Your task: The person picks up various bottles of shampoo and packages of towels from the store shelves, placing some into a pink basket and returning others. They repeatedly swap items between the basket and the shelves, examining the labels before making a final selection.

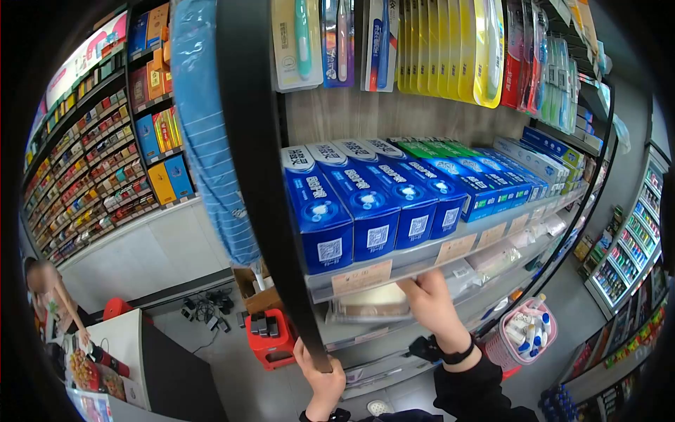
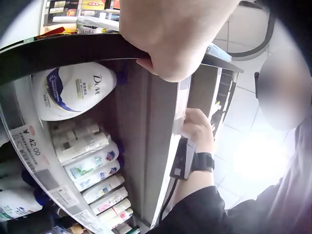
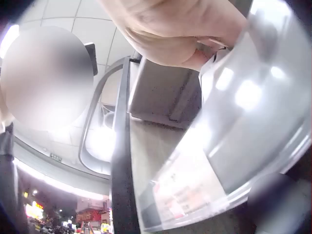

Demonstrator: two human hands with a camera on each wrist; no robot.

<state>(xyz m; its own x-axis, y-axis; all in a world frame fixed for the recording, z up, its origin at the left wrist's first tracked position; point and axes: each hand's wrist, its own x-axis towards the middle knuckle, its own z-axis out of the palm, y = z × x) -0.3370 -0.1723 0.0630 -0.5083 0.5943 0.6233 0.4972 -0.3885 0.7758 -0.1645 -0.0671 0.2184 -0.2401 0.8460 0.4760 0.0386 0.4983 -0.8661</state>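
Observation:
My left hand grips the lower part of the black shelf post, its fingers wrapped round it. In the left wrist view the same hand bends over the black frame. Under the price rail of the toothpaste shelf, my right hand holds the shelf's front edge with curled fingers; some fingertips are hidden. In the right wrist view this hand is at the clear plastic rail. Blue toothpaste boxes stand in a row just above it, and flat clear packages lie below.
Packaged toothbrushes hang above. Blue wrapped plastic stands left of the post, near a red stool. A pink basket of bottles is at the right. Lotion bottles line the shelf's end. Another person is at a counter.

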